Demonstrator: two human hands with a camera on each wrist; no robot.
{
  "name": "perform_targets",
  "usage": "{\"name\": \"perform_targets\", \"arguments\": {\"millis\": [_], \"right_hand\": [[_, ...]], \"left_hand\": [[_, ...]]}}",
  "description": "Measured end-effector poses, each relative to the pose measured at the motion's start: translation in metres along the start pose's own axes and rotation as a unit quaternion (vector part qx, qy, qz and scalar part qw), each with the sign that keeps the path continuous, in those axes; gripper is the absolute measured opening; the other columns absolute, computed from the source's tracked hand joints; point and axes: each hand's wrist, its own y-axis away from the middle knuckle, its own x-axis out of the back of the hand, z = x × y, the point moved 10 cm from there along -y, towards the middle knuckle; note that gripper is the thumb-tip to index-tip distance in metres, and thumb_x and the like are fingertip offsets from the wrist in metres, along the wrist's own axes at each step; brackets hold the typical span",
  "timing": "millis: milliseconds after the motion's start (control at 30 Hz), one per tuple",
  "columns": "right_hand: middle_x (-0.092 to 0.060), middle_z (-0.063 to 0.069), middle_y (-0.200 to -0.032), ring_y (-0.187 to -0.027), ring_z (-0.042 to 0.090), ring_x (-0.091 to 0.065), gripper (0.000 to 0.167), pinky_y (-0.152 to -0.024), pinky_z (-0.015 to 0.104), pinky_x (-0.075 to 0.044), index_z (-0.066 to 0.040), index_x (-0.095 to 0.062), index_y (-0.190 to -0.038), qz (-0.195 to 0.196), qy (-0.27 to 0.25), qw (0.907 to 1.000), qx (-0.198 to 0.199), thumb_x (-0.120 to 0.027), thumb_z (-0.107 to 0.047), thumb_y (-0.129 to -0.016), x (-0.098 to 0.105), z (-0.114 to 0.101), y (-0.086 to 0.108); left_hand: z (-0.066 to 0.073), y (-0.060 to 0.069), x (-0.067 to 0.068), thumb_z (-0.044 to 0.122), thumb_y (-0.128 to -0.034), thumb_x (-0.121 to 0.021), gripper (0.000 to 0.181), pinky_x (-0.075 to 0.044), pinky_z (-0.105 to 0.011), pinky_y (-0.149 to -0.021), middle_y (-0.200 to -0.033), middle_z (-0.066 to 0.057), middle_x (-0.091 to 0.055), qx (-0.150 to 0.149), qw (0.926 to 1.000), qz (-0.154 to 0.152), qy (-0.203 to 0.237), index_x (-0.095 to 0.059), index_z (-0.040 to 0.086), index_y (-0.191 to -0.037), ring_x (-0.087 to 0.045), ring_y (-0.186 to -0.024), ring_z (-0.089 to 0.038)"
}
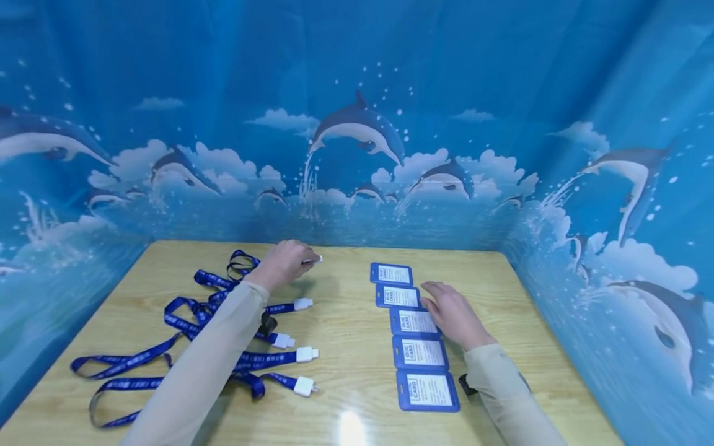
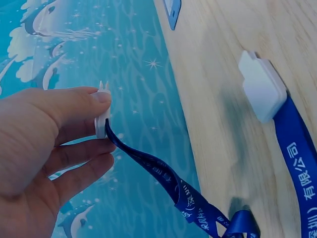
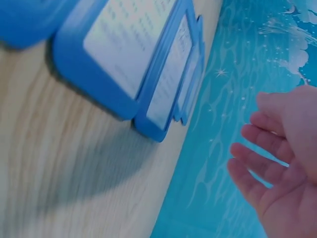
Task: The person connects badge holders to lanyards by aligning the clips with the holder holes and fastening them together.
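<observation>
My left hand (image 1: 283, 263) is raised over the far left part of the table. Between thumb and fingers it pinches the white plastic clip (image 2: 102, 117) of a blue lanyard (image 2: 163, 173), whose printed strap trails down to the table. On the right, my right hand (image 1: 454, 314) hovers beside a column of blue ID card holders, its fingers loosely bent and nothing in them. The nearest to its fingertips are the second card holder (image 1: 397, 296) and the third card holder (image 1: 415, 321). In the right wrist view, a gap separates the fingers (image 3: 270, 141) from the holders.
Several other blue lanyards lie spread on the left, their white clips (image 1: 305, 354) pointing toward the middle. The lowest card holder (image 1: 428, 391) lies nearest me. A blue dolphin-print curtain (image 1: 357, 210) encloses the wooden table (image 1: 346, 322) at the back and sides.
</observation>
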Motion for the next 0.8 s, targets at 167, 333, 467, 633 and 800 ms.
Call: {"name": "perform_targets", "arguments": {"millis": [167, 333, 467, 633, 800], "right_hand": [[-0.067, 0.017, -0.129, -0.123, 0.036, -0.061, 0.032, -0.105, 0.053, -0.051, -0.003, -0.066, -0.128, 0.021, -0.004, 0.9997, 0.009, -0.065, -0.017, -0.099, 0.001, 0.000, -0.013], [-0.072, 0.014, -0.116, -0.111, 0.033, -0.068, 0.025, -0.096, 0.050, -0.057, -0.003, -0.071, -0.119, 0.025, -0.013, 0.9996, -0.006, -0.068, -0.016, -0.098, -0.003, -0.004, -0.029], [-0.072, 0.015, -0.116, -0.109, 0.033, -0.069, 0.026, -0.094, 0.048, -0.058, -0.003, -0.072, -0.118, 0.025, -0.016, 0.9993, -0.022, -0.070, -0.016, -0.096, -0.009, -0.003, -0.044], [-0.070, 0.017, -0.122, -0.116, 0.035, -0.065, 0.029, -0.098, 0.050, -0.056, -0.002, -0.071, -0.121, 0.040, -0.053, 0.9961, -0.058, -0.071, -0.015, -0.096, -0.013, 0.013, -0.064], [-0.062, 0.017, -0.138, -0.133, 0.037, -0.054, 0.036, -0.111, 0.055, -0.045, -0.005, -0.066, -0.129, 0.010, -0.092, 0.9923, -0.081, -0.071, -0.017, -0.096, -0.028, 0.024, -0.082]], "left_hand": [[0.006, -0.001, 0.007, 0.011, -0.0938, -0.072, 0.022, -0.062, -0.035, -0.084, -0.111, -0.007, -0.076, 0.002, 1.0000, 0.003, -0.001, -0.076, 0.013, -0.115, -0.074, -0.097, -0.022], [0.006, 0.001, 0.008, 0.011, -0.0940, -0.072, 0.021, -0.063, -0.034, -0.082, -0.111, -0.007, -0.077, 0.005, 0.9999, 0.006, 0.009, -0.076, 0.013, -0.115, -0.074, -0.096, -0.022], [0.004, 0.002, 0.007, 0.012, -0.0941, -0.072, 0.021, -0.063, -0.033, -0.079, -0.110, -0.007, -0.077, 0.009, 0.9998, 0.013, 0.012, -0.076, 0.013, -0.114, -0.074, -0.093, -0.021], [0.005, 0.000, 0.008, 0.013, -0.0947, -0.071, 0.021, -0.062, -0.029, -0.071, -0.110, -0.006, -0.077, 0.003, 0.9998, 0.017, 0.004, -0.076, 0.014, -0.115, -0.074, -0.089, -0.018], [0.007, -0.004, 0.006, 0.014, -0.0956, -0.070, 0.022, -0.059, -0.026, -0.063, -0.112, -0.007, -0.077, -0.002, 0.9999, 0.009, -0.008, -0.076, 0.014, -0.116, -0.073, -0.084, -0.017]]}}
